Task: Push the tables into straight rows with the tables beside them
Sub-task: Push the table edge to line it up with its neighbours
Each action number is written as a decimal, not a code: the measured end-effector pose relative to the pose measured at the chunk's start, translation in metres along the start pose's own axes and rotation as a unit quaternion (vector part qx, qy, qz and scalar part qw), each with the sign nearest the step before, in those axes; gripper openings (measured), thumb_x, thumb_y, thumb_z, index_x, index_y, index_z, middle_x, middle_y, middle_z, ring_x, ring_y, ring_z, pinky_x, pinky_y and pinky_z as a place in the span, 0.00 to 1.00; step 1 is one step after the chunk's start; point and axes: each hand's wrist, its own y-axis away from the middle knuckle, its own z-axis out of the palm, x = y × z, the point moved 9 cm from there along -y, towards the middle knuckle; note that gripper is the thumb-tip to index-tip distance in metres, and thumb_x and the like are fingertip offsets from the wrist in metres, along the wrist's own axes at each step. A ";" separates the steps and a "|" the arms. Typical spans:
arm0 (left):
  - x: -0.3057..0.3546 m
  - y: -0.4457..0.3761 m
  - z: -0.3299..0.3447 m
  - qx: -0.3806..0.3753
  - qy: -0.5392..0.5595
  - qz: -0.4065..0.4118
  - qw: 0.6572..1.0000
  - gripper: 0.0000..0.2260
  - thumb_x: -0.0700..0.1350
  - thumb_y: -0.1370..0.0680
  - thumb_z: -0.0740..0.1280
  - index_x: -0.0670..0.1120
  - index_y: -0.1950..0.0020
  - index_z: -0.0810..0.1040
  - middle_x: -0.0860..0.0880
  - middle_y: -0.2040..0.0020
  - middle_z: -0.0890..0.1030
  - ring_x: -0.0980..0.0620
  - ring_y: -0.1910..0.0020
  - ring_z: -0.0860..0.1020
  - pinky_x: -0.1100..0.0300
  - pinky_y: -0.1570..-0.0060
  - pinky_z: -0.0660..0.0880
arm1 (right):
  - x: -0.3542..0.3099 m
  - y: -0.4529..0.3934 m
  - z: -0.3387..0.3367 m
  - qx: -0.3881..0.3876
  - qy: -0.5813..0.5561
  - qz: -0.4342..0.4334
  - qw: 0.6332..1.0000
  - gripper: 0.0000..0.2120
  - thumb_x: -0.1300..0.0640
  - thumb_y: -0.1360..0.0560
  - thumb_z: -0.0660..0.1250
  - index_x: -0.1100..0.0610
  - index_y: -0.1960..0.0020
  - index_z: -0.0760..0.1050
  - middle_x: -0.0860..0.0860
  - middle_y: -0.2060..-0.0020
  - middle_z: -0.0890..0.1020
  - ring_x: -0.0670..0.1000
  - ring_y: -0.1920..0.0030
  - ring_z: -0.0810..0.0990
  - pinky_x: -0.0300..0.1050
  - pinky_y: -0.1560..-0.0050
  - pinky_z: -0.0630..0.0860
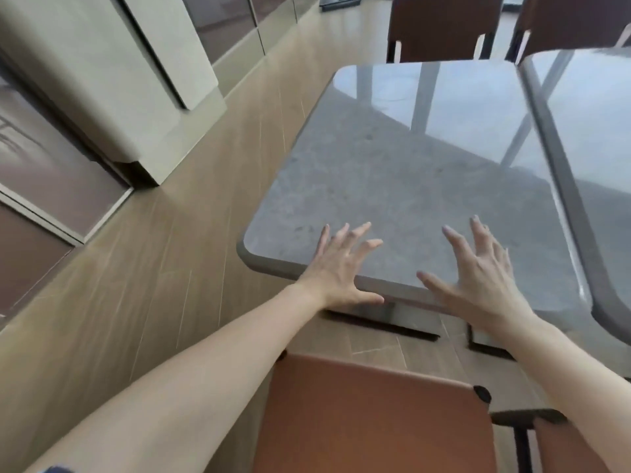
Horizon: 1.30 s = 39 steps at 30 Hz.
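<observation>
Nearest, at bottom centre, an orange chair (372, 418) sits between two bare forearms. Both the left hand (336, 268) and right hand (478, 271) are spread, fingers straight, over the near edge of the grey table (409, 165) at frame centre; contact looks likely but blurred. A second table (594, 138) lies just beside it at right.

Legible text, labels, brands, numbers, signs: none was found. The grey table (403, 172), its neighbouring table (597, 131), the brown chairs (368, 421) and the wall panels (102, 80) carried no readable marking.
</observation>
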 end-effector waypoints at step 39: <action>-0.026 -0.020 0.036 0.056 -0.077 0.033 0.995 0.51 0.82 0.36 0.61 0.63 0.19 0.48 0.53 0.16 0.51 0.45 0.18 0.51 0.32 0.24 0.51 | -0.016 -0.030 0.071 0.104 0.201 -0.105 0.968 0.39 0.24 0.26 0.42 0.42 0.21 0.59 0.53 0.23 0.66 0.59 0.27 0.66 0.62 0.32 0.61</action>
